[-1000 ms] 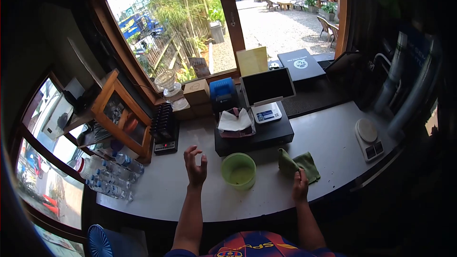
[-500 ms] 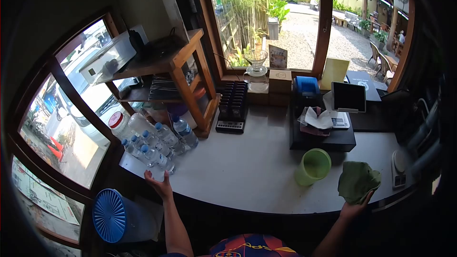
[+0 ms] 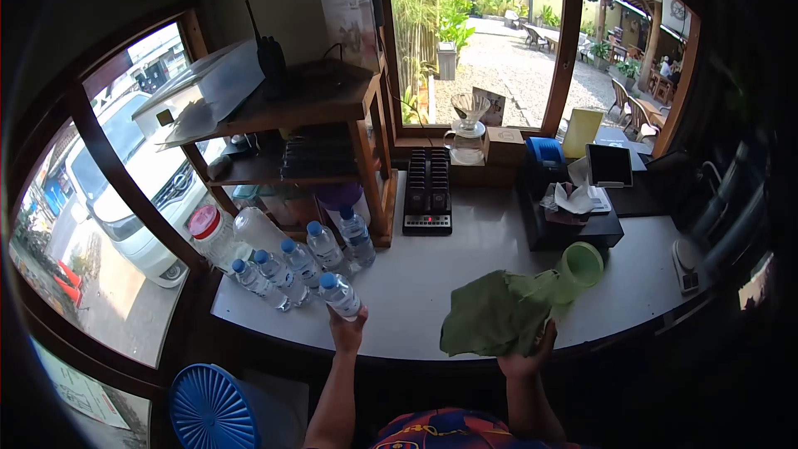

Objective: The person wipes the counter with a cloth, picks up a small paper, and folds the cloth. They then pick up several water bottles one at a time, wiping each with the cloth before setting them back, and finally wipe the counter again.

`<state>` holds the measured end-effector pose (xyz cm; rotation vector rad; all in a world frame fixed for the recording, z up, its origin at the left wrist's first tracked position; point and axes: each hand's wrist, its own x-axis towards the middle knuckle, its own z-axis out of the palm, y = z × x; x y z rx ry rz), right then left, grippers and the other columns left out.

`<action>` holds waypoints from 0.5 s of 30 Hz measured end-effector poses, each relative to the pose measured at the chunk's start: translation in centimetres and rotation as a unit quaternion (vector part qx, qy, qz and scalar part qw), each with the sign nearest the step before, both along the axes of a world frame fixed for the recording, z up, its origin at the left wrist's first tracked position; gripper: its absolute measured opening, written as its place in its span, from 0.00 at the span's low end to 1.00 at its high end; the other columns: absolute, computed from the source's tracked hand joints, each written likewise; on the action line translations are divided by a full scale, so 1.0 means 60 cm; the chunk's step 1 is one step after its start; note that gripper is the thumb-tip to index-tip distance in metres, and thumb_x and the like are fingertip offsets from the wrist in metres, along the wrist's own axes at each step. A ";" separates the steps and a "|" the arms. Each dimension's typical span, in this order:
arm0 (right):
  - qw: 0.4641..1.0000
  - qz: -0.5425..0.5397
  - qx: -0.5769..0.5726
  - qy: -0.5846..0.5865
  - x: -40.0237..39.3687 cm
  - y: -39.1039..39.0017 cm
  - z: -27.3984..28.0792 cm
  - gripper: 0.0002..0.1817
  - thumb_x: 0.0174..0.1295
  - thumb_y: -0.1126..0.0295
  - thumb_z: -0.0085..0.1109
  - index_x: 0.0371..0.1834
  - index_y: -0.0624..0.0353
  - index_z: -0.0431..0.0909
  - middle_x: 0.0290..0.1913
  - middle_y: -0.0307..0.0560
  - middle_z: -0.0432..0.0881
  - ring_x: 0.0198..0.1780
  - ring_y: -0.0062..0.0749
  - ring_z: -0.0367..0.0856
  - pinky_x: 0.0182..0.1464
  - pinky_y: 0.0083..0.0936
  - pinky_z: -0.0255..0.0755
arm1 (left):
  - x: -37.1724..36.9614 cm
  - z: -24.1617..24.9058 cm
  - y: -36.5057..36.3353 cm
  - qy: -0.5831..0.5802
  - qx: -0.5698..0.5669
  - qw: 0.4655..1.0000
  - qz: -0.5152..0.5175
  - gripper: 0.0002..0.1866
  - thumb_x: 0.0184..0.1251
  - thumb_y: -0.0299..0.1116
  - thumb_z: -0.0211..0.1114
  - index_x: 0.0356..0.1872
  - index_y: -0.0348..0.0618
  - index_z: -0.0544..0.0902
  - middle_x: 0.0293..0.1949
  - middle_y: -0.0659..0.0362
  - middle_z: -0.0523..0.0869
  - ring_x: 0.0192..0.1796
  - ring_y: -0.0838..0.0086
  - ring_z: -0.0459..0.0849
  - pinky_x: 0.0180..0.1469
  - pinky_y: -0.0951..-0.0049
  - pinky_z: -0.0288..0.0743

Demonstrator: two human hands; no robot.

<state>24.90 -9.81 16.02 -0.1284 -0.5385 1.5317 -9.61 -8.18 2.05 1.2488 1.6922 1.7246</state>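
Observation:
My left hand (image 3: 347,333) is closed around the lower part of a clear water bottle (image 3: 339,293) with a blue cap, held at the counter's front edge. Just behind it stand several similar water bottles (image 3: 283,276) in a cluster on the left. A green cloth (image 3: 486,316) hangs bunched from my right hand (image 3: 529,357), whose fingers are partly hidden by it. Beyond the cloth is a green plastic cup (image 3: 583,264), overlapped by the cloth's edge in this view.
A wooden shelf (image 3: 366,104) and a red-lidded jar (image 3: 204,223) stand on the left. Farther back are a black pager rack (image 3: 428,191) and a glass coffee dripper (image 3: 470,120). A tablet (image 3: 609,166) and a scale (image 3: 687,262) sit right. A blue-lidded bin (image 3: 212,411) is below.
My left hand, open beside the bottles before, now grips one bottle and has lifted it rightward. My right hand has carried the cloth left, in front of the cup. The view has shifted.

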 end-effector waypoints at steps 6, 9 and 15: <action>0.863 -0.099 0.195 -0.455 -0.105 0.055 -0.042 0.20 0.76 0.62 0.55 0.62 0.62 0.68 0.73 0.60 0.67 0.72 0.45 0.70 0.72 0.42 0.62 | 0.152 0.004 0.020 0.063 -0.077 0.972 -0.214 0.37 0.58 0.40 0.77 0.66 0.39 0.70 0.58 0.47 0.82 0.59 0.54 0.84 0.60 0.59 0.77; 0.800 -0.206 0.241 -0.509 -0.138 0.097 -0.067 0.33 0.65 0.63 0.71 0.63 0.58 0.57 0.70 0.62 0.67 0.69 0.46 0.71 0.69 0.40 0.66 | 0.230 0.032 0.049 0.134 0.021 0.929 -0.345 0.32 0.68 0.44 0.66 0.69 0.41 0.69 0.65 0.50 0.76 0.69 0.57 0.76 0.68 0.58 0.70; 0.888 -0.118 0.073 -0.439 -0.070 0.185 -0.065 0.34 0.56 0.63 0.76 0.63 0.60 0.69 0.55 0.47 0.78 0.56 0.33 0.79 0.63 0.33 0.73 | 0.284 0.068 0.101 0.041 -0.014 0.921 -0.388 0.24 0.73 0.35 0.60 0.67 0.38 0.72 0.61 0.49 0.80 0.62 0.63 0.79 0.64 0.64 0.72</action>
